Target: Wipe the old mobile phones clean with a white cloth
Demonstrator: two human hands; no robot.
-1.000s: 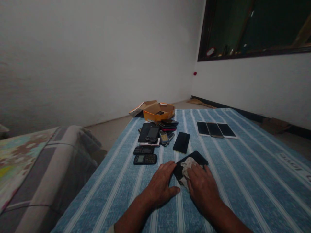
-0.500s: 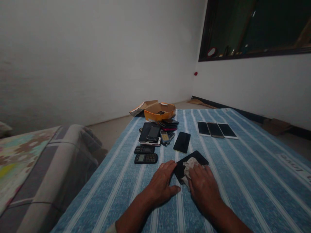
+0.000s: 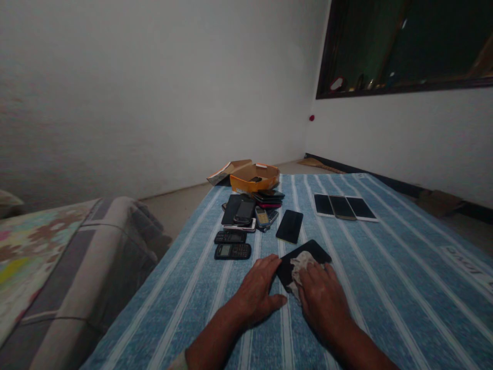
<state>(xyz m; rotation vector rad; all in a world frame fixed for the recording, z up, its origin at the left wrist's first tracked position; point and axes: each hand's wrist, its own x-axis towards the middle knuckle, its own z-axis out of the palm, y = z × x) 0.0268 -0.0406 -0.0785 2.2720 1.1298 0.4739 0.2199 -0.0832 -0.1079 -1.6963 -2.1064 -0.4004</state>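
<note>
A black phone (image 3: 315, 248) lies flat and slanted on the blue striped cloth right in front of me. My right hand (image 3: 322, 290) presses a crumpled whitish wipe (image 3: 301, 267) onto its face, fingers closed over the wipe. At the phone's left edge rests my left hand (image 3: 259, 289), fingers stretched out and thumb apart; the fingertips touch the corner. Just beyond lies another dark phone (image 3: 289, 226). To the left sit two keypad phones, a nearer one (image 3: 233, 251) and a farther one (image 3: 230, 237).
A pile of phones (image 3: 239, 208) stands behind the keypad phones, with an open orange box (image 3: 254, 180) and its lid (image 3: 230, 171) at the back. Three phones (image 3: 342, 207) lie side by side to the right. Blue striped cloth (image 3: 185, 288) covers the surface. A draped bed (image 3: 88, 257) is at left.
The view has shifted very slightly. Both hands, the wipe and the phone keep nearly the same places.
</note>
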